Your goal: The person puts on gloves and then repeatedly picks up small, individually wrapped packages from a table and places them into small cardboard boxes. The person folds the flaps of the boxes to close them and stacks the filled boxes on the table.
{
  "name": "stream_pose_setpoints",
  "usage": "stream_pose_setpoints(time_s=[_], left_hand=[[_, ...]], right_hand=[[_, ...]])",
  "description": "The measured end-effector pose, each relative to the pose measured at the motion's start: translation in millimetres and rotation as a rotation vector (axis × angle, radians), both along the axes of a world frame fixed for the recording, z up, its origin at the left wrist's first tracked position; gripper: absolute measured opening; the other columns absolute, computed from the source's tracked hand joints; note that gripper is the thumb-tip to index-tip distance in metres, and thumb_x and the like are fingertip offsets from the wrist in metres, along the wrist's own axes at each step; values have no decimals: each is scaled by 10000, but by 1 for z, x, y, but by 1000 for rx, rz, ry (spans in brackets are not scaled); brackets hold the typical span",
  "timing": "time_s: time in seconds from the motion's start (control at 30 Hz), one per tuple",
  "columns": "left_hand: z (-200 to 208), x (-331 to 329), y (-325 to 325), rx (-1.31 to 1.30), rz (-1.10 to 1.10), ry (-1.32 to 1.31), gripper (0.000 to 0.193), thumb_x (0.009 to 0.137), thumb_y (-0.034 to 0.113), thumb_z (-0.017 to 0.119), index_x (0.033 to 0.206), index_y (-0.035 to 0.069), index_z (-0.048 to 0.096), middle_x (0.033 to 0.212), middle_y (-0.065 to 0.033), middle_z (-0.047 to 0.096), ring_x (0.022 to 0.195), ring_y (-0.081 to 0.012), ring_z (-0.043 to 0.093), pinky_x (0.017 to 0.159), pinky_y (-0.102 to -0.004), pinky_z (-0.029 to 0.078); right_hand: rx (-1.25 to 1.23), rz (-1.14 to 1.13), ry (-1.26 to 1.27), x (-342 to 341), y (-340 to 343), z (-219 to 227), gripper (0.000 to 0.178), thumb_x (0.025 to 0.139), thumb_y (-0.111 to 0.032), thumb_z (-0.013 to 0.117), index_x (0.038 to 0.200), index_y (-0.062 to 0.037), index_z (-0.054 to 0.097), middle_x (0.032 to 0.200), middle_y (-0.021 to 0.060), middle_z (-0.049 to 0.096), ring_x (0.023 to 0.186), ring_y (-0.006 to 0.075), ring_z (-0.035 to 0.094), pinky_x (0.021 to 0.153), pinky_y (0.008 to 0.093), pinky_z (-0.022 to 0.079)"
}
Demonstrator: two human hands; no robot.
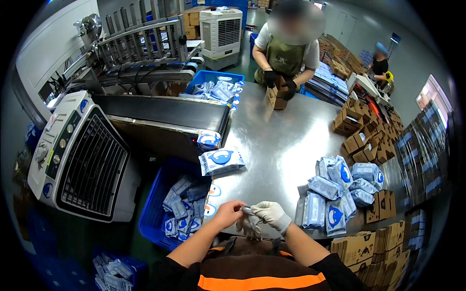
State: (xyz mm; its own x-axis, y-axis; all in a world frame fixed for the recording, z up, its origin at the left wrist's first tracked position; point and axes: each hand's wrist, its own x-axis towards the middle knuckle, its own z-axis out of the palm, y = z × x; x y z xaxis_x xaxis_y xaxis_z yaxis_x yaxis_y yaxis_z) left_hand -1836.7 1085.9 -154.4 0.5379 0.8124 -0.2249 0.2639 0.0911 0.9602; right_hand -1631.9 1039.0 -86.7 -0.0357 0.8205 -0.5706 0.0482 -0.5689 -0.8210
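Observation:
A limp grey-white work glove hangs between my hands at the near edge of the metal table. My left hand is bare, its fingers pinched on the glove's upper edge. My right hand wears a white glove and grips the same edge from the other side. Past my left hand lies a blue-and-white soft pack, with a smaller pack behind it by the conveyor. To the right of my hands, several similar packs are heaped on the table.
A blue basket of packs stands left of the table, near a white air cooler. The conveyor belt ends at the table's left side. Across the table, a co-worker's gloved hands hold a cardboard box. Stacked cartons line the right.

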Motion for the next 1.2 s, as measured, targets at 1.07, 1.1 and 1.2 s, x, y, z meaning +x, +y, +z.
stream_pose_setpoints(time_s=[1.07,1.1,1.2], left_hand=[[51,203,-28,-263,-696,-507,608,983,297,481,1491,-28,395,1280,-244,620,1159,-270,603,1013,-340,459],[52,211,-30,-284,-678,-483,605,977,304,488,1477,-27,403,1282,-256,618,1176,-277,602,1022,-346,458],[101,267,-62,-627,-488,-161,506,955,269,525,1370,-19,484,1249,-267,628,1141,-298,621,1006,-366,479]], right_hand=[[595,412,-1019,90,-75,-72,448,901,-202,560,1325,-58,575,1335,171,595,1193,321,600,1007,418,486],[806,-12,-760,101,-84,-54,388,910,-194,534,1268,-61,603,1208,161,656,1028,323,664,836,416,554],[1103,75,-992,110,-97,-81,372,910,-213,530,1246,-77,615,1185,156,660,1012,309,667,817,390,558]])
